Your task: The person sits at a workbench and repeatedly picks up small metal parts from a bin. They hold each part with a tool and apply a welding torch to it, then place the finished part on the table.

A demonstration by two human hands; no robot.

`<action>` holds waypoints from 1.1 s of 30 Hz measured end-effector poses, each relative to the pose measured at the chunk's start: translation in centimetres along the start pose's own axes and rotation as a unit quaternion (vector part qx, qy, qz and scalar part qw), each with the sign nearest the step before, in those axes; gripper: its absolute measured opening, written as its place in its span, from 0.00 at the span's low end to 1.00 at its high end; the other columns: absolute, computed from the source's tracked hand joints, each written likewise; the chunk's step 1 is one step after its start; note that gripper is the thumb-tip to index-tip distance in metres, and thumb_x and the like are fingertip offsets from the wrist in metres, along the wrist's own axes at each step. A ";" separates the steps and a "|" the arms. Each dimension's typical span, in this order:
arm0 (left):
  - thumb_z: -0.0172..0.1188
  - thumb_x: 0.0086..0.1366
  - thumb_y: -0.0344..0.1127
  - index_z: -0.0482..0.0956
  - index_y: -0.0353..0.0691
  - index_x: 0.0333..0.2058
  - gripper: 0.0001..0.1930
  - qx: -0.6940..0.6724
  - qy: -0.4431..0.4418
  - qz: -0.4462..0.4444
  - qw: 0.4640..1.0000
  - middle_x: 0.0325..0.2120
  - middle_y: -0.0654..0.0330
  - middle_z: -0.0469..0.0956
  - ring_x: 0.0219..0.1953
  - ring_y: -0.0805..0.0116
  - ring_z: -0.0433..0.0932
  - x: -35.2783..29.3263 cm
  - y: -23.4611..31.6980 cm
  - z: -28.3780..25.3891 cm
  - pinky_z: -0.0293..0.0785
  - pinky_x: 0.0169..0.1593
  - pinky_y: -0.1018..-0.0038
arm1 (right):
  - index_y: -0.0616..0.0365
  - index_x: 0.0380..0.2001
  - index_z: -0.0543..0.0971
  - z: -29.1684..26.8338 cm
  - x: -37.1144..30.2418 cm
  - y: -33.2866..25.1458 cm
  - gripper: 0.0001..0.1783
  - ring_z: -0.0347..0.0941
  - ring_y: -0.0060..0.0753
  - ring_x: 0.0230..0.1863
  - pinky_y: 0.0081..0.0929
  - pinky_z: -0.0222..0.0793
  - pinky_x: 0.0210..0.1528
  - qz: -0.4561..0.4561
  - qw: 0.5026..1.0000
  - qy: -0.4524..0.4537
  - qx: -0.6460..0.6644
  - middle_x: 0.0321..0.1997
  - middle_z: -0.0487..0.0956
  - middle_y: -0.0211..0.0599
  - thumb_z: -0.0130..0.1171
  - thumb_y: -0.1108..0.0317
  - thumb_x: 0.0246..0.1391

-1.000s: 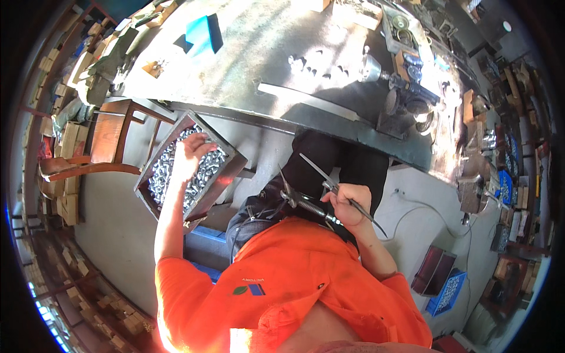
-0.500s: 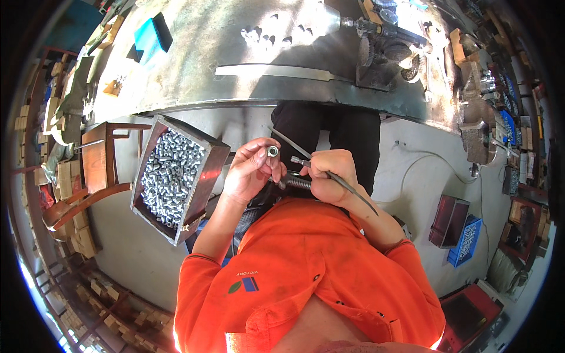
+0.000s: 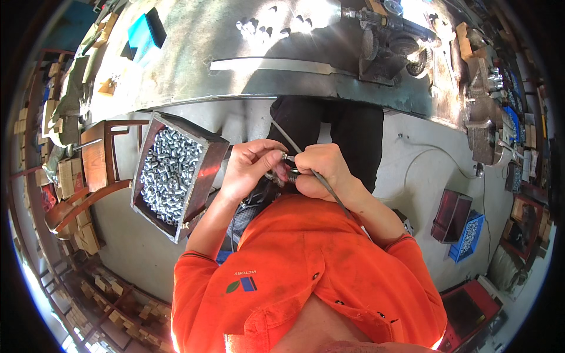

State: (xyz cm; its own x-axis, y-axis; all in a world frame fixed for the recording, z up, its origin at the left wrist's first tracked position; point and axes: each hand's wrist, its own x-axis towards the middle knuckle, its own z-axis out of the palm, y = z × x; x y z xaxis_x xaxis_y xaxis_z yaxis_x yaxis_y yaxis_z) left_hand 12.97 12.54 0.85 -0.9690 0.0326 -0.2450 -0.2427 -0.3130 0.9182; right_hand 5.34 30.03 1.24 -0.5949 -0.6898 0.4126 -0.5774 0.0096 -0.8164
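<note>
My left hand [image 3: 250, 167] is closed, pinching a small shiny metal sleeve [image 3: 286, 156] with a round hole, mostly covered by the fingers. My right hand [image 3: 322, 170] is curled around a long slim grey file [image 3: 284, 135], which slants up to the left past the knuckles and down along the forearm. The same fist also grips a small metal tool whose narrow tip meets the sleeve; its kind is hidden. Just below the fingertips shows a threaded metal piece [image 3: 292, 176], partly covered by both hands.
Left of my hands, a wooden box [image 3: 203, 182] holds many metal sleeves [image 3: 168, 176]. Ahead stands a metal bench [image 3: 188, 88] with a flat file [image 3: 271, 66], loose sleeves and a geared machine [image 3: 394, 47]. A wooden chair [image 3: 97, 159] is at left, a blue crate [image 3: 468, 238] at right.
My hands have come together: the sleeve, earlier apart with its hole facing up, is now against the tool's tip. The file has swung steeper with my right hand.
</note>
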 end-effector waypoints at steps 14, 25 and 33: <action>0.55 0.58 0.16 0.74 0.29 0.39 0.10 0.102 -0.018 0.036 0.994 0.31 0.57 0.77 0.32 0.70 0.78 0.1 0.9 -0.6 0.75 0.37 0.77 | 0.59 0.10 0.57 -0.4 -1.9 1.1 0.13 0.57 0.33 0.11 0.24 0.59 0.15 0.082 0.994 0.016 0.075 0.10 0.58 0.37 0.48 0.85 0.26; 0.62 0.45 0.20 0.77 0.35 0.31 0.11 0.483 0.159 0.221 0.833 0.21 0.59 0.72 0.17 0.74 0.71 0.9 -0.1 -2.0 0.67 0.23 0.79 | 0.57 0.10 0.52 -2.0 -1.5 -3.4 0.18 0.54 0.32 0.10 0.22 0.65 0.15 -0.030 0.993 0.003 0.111 0.09 0.54 0.33 0.44 0.91 0.27; 0.62 0.42 0.21 0.76 0.37 0.30 0.12 0.515 0.141 0.262 0.804 0.19 0.60 0.70 0.16 0.68 0.71 1.0 -0.3 -2.1 0.66 0.20 0.75 | 0.58 0.10 0.52 -1.4 -0.9 -3.3 0.15 0.56 0.34 0.11 0.24 0.63 0.15 -0.006 0.995 -0.025 0.101 0.10 0.56 0.35 0.45 0.86 0.23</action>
State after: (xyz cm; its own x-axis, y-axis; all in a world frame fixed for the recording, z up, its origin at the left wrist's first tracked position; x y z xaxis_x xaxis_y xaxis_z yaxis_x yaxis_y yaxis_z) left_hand 12.19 10.69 -0.26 -0.9371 -0.1096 0.3314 0.1441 0.7431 0.6535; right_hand 7.01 31.64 4.09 -0.5568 -0.7246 0.4062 -0.4567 -0.1414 -0.8783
